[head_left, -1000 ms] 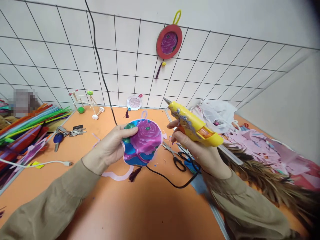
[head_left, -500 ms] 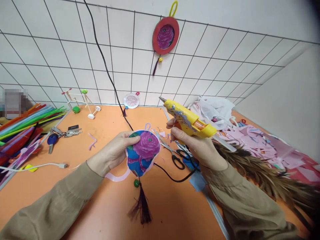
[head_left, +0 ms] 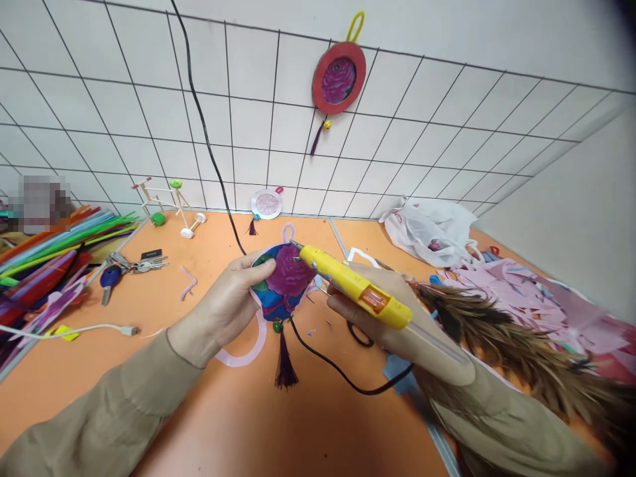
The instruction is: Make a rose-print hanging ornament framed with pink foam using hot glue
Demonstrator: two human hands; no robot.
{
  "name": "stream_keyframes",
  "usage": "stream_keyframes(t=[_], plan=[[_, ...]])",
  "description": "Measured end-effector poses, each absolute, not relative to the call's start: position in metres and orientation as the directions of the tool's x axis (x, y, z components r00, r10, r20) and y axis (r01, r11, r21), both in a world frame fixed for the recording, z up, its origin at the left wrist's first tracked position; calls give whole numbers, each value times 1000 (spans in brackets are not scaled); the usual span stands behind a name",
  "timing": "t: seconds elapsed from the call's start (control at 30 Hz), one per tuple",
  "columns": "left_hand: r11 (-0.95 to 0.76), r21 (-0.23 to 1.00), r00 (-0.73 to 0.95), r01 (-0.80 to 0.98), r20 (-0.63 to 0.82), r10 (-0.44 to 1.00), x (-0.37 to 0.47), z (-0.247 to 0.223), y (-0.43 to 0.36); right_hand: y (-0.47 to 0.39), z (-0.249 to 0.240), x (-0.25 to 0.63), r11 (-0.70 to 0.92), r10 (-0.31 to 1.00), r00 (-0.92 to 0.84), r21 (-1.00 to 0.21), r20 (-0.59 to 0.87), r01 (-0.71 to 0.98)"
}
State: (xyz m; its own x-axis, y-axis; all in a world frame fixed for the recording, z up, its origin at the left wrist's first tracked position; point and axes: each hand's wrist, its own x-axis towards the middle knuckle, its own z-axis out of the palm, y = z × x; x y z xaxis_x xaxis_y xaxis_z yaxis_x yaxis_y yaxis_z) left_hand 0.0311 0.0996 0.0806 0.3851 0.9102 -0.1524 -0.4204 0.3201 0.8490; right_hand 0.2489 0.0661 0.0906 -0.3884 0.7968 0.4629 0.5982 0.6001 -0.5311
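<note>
Between its thumb and fingers, my left hand [head_left: 226, 301] pinches the flower piece [head_left: 288, 281], a blue disc with a purple rose. A lilac loop tops it, and a green bead and dark tassel [head_left: 285, 364] hang below. My right hand [head_left: 377, 305] is wrapped round a yellow glue gun [head_left: 355, 285], whose metal nozzle sits at the disc's upper edge, by the loop; whether they touch is unclear. A pale pink ring [head_left: 243, 354] lies on the table under the piece, partly covered by it and my left hand.
Black scissors [head_left: 360, 333] lie partly hidden below my right hand. Keys [head_left: 149, 264] and pipe cleaners [head_left: 74, 245] are on the left. Feathers [head_left: 487, 331], pink scraps [head_left: 527, 298] and a white bag [head_left: 430, 228] lie right. A black cable crosses the orange table [head_left: 209, 424].
My right hand has brought the glue gun down and left to the flower piece's top edge. The piece has tilted, its tassel now hanging straighter. The view has shifted slightly.
</note>
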Motion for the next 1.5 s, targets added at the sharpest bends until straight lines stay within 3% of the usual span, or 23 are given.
stream_keyframes(t=[0.13, 0.77, 1.0, 1.5], plan=[[322, 853, 412, -411, -141, 900, 32, 84, 98, 65, 92, 247, 617, 783, -428, -482, 450, 622], [271, 881, 401, -387, -104, 910, 32, 84, 96, 66, 91, 246, 613, 788, -427, -492, 445, 619], [258, 882, 415, -395, -79, 906, 33, 86, 94, 68, 90, 248, 661, 743, -458, -429, 488, 615], [228, 891, 378, -393, -70, 923, 33, 84, 96, 62, 98, 249, 604, 788, -424, -432, 446, 669]])
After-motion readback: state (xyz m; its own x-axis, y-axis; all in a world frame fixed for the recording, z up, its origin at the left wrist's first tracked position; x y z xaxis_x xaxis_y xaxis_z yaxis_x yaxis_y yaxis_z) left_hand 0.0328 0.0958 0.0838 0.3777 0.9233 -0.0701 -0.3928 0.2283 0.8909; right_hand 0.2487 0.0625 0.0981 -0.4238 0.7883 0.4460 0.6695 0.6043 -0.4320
